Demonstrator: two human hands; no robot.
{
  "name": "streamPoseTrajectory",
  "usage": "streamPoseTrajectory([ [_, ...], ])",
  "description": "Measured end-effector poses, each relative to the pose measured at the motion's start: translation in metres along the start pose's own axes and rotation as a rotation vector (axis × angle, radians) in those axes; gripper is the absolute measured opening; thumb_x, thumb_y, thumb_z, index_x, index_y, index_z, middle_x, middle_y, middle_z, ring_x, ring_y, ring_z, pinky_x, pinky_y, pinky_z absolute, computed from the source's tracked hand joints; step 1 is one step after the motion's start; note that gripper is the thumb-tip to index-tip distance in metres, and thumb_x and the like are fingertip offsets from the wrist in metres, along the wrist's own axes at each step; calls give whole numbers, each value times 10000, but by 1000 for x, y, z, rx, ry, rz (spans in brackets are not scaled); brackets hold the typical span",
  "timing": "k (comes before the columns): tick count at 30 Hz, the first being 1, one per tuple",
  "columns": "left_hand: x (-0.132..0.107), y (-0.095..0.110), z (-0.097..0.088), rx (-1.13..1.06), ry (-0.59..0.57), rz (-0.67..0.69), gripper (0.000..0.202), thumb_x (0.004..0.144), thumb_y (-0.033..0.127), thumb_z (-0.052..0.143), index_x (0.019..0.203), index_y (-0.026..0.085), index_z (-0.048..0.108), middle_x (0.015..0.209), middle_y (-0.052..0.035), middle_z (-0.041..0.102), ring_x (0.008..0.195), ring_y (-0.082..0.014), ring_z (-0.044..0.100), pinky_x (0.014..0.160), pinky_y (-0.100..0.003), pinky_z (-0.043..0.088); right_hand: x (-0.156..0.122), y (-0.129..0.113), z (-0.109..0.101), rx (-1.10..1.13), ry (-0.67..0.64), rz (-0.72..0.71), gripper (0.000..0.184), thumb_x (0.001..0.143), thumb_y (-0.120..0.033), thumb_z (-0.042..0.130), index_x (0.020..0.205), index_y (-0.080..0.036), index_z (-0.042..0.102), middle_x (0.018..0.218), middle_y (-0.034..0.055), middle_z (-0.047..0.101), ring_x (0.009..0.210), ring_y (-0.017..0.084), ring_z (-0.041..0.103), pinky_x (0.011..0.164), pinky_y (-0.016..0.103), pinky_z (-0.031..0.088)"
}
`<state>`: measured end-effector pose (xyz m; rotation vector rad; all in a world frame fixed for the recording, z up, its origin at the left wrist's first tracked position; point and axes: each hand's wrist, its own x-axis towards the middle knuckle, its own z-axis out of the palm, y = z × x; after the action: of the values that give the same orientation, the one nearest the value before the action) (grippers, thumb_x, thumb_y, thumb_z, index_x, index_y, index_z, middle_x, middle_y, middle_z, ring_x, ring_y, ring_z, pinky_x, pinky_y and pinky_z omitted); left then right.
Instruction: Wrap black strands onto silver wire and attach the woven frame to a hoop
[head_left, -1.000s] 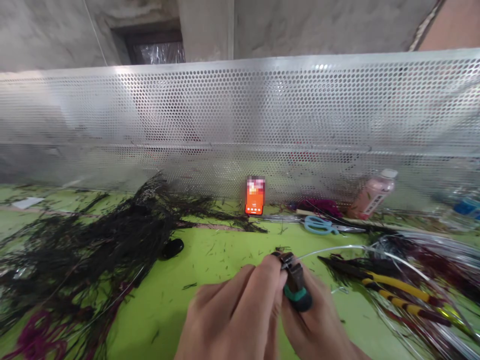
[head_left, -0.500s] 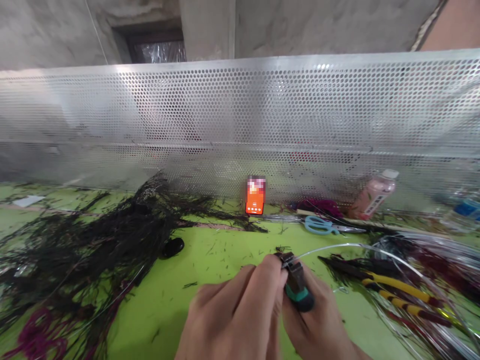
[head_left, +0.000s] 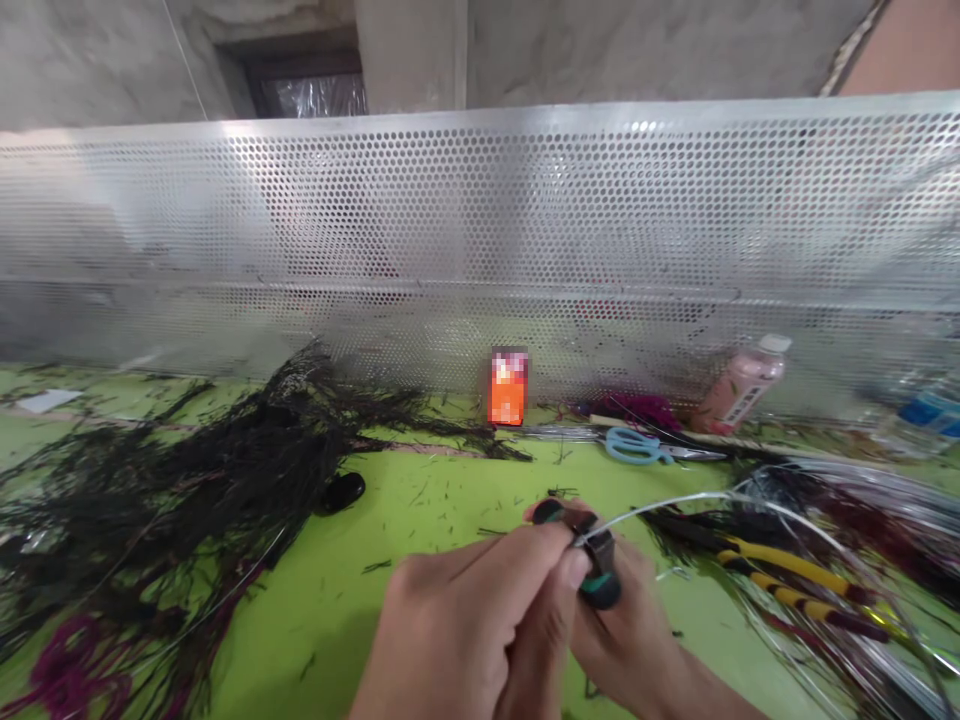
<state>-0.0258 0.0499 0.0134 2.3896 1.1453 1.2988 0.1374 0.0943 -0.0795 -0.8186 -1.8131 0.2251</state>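
My left hand [head_left: 472,610] is closed, thumb and forefinger pinched on the end of a thin whitish wire [head_left: 675,500]. From that pinch the wire arcs off to the right. Just behind and right of it, my right hand [head_left: 637,620] is wrapped round small pliers [head_left: 598,550] with black and teal handles. The pliers' dark metal part lies right against the wire and the left fingertips. Whether the jaws bite the wire is hidden by the fingers. Both hands touch each other above the green tabletop [head_left: 420,510].
Yellow-and-black handled pliers [head_left: 802,570] lie among wire bundles on the right. Blue scissors [head_left: 637,446], a pink bottle [head_left: 742,385] and a lit phone [head_left: 508,388] line the back by a perforated metal panel [head_left: 450,220]. Tangled black strands [head_left: 225,480] cover the left side.
The pliers have turned in my right hand, so their teal-and-black handles now show on both sides. My left thumb has come up against the wire beside them.
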Motion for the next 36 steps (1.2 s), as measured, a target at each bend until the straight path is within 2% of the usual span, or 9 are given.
streamPoseTrajectory([
  [6, -4, -3, -1, 213, 150, 116, 158, 975, 125, 536, 865, 214, 607, 578, 78, 561, 413, -72, 480, 443, -175, 400, 3, -19, -3, 5, -14, 52, 83, 999, -183, 502, 994, -241, 561, 741, -28, 616, 571, 110, 549, 498, 189, 461],
  [10, -6, -4, 0, 270, 193, 129, 128, 989, 139, 552, 925, 235, 606, 690, 57, 700, 484, -99, 628, 487, -200, 459, 3, -25, -7, -52, 1, 49, 77, 988, -193, 499, 960, -242, 551, 677, -39, 576, 529, 114, 521, 504, 194, 471],
  [13, -5, -4, 1, 310, 192, 159, 140, 987, 136, 544, 893, 237, 569, 712, 52, 729, 459, -98, 616, 463, -201, 449, 5, -26, -7, -50, 3, 38, 94, 981, -182, 488, 928, -246, 531, 706, -35, 606, 556, 111, 562, 534, 183, 498],
  [18, -1, -6, 2, 333, 183, 187, 174, 968, 115, 539, 849, 240, 517, 629, 68, 674, 400, -101, 536, 428, -211, 417, 3, -24, -7, -42, -8, 38, 80, 983, -196, 485, 933, -255, 503, 699, -45, 589, 527, 107, 527, 498, 176, 476],
  [24, 0, -5, 3, 329, 207, 201, 172, 966, 90, 534, 881, 239, 513, 590, 82, 616, 395, -95, 512, 437, -201, 410, 2, -23, -5, -54, -2, 32, 88, 978, -179, 489, 929, -251, 502, 694, -43, 594, 523, 109, 545, 486, 185, 470],
  [30, -2, -6, 3, 326, 152, 199, 140, 967, 98, 511, 928, 228, 545, 615, 69, 609, 412, -100, 531, 436, -219, 399, 1, -21, -3, -80, 42, 53, 80, 969, -179, 501, 936, -240, 541, 698, -27, 634, 482, 111, 533, 402, 194, 406],
  [33, -2, -3, 2, 233, 91, 126, 177, 982, 119, 494, 850, 220, 557, 558, 80, 534, 383, -78, 468, 404, -215, 343, -1, -13, -3, -78, 43, 57, 107, 945, -144, 517, 927, -242, 554, 680, -28, 634, 505, 127, 574, 425, 201, 442],
  [36, 0, 1, 2, 17, -3, -16, 300, 1003, 152, 472, 711, 219, 479, 516, 90, 435, 373, -53, 400, 383, -196, 285, 0, -1, -5, -63, 31, 27, 149, 893, -113, 532, 964, -237, 576, 717, -13, 678, 568, 153, 655, 509, 223, 529],
])
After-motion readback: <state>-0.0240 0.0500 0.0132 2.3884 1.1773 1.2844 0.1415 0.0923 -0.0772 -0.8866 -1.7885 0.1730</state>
